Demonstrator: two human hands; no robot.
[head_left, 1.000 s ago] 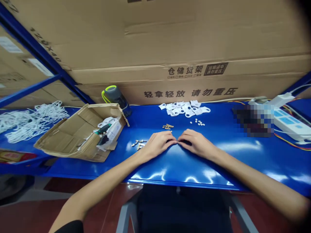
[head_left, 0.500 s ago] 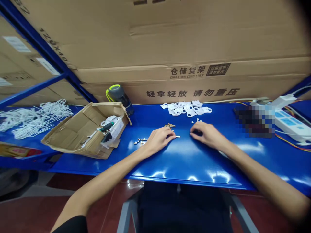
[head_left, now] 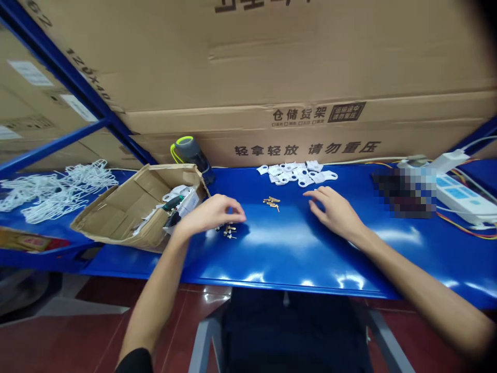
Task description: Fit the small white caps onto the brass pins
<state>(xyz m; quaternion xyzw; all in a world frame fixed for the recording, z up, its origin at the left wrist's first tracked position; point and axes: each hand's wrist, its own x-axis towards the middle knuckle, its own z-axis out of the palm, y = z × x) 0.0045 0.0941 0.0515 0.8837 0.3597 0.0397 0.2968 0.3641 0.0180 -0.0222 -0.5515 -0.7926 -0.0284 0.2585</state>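
Note:
My left hand hovers over a small cluster of metal screws on the blue bench top, its fingers curled and pinched together above them. Whether it holds one I cannot make out. My right hand lies further right with fingers stretched toward the spot where small white round pieces lay, which it now covers. A few brass pins lie between the two hands. A heap of white plastic tabs sits beyond them near the back.
An open cardboard box with tools and white parts stands at the left, a dark bottle with a green rim behind it. White cord loops are piled far left. A power strip and wires lie at the right. Large cartons wall the back.
My left hand has moved left from the middle of the bench to the screws. My right hand has slid back and right toward the small white pieces. The hands have parted.

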